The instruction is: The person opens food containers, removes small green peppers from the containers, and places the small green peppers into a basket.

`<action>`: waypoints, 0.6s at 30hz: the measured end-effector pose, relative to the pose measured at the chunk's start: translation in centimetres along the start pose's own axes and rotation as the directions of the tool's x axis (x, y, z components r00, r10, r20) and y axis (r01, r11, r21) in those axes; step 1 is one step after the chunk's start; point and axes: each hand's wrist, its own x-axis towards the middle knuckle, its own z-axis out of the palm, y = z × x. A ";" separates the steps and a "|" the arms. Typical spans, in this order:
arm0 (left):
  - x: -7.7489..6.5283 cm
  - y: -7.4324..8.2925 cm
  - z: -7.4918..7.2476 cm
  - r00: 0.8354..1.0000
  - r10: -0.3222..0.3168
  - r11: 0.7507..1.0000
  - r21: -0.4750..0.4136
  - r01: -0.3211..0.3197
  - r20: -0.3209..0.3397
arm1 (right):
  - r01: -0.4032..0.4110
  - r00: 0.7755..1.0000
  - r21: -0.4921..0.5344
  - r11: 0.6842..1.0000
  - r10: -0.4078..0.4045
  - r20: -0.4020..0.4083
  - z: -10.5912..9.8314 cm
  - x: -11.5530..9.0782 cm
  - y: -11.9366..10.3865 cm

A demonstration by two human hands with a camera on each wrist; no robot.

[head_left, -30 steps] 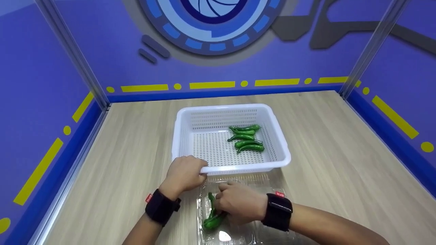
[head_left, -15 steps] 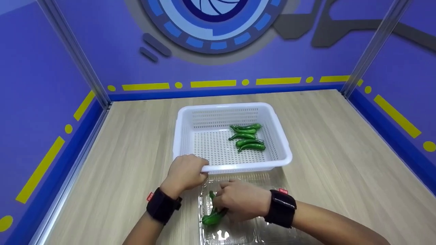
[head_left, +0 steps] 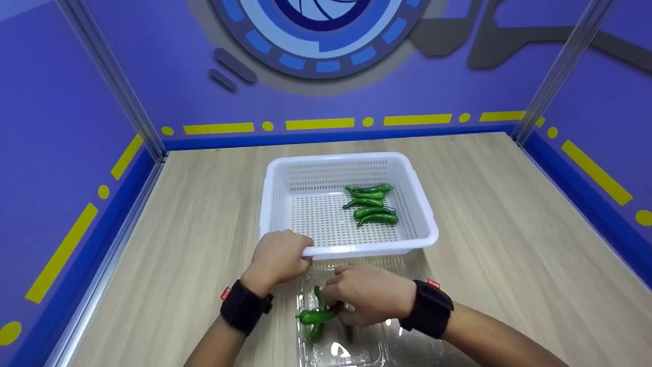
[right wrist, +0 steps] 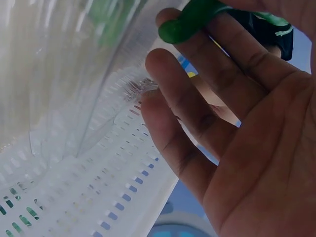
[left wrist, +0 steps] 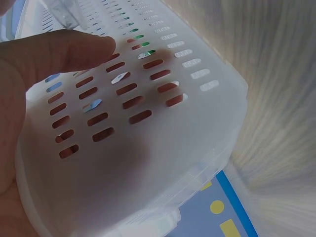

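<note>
My left hand grips the near left corner of a white perforated basket; its thumb lies against the slotted wall in the left wrist view. Inside the basket, several green chili peppers lie in a row at the right. My right hand pinches another green chili pepper between thumb and index finger, over a clear plastic container. Part of that pepper shows at the fingertips in the right wrist view. Beneath it, more green peppers lie in the container, partly hidden.
The basket and container stand on a light wood-grain table, the container right in front of the basket. Blue panels with yellow markings enclose the table at the back and both sides.
My right hand has shifted slightly right and away from me, raising and turning the pinched pepper, so peppers under it now show. My left hand keeps its hold on the basket.
</note>
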 end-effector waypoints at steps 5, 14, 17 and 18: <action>0.0 0.1 0.0 1.000 0.007 1.000 0.012 -0.007 -0.011 | -0.008 1.000 0.036 0.999 0.009 -0.011 -0.2 -0.1 0.1; 0.0 0.1 0.0 1.000 0.010 1.000 0.017 -0.009 -0.024 | -0.022 1.000 0.084 0.996 0.023 -0.013 -0.6 -0.2 0.2; 0.0 0.1 0.0 0.999 0.013 1.000 0.017 -0.012 -0.031 | -0.029 0.999 0.101 0.994 0.031 -0.016 -0.9 -0.2 0.2; 0.0 0.1 0.0 0.999 0.014 1.000 0.018 -0.013 -0.033 | -0.032 0.999 0.107 0.994 0.034 -0.018 -1.0 -0.2 0.2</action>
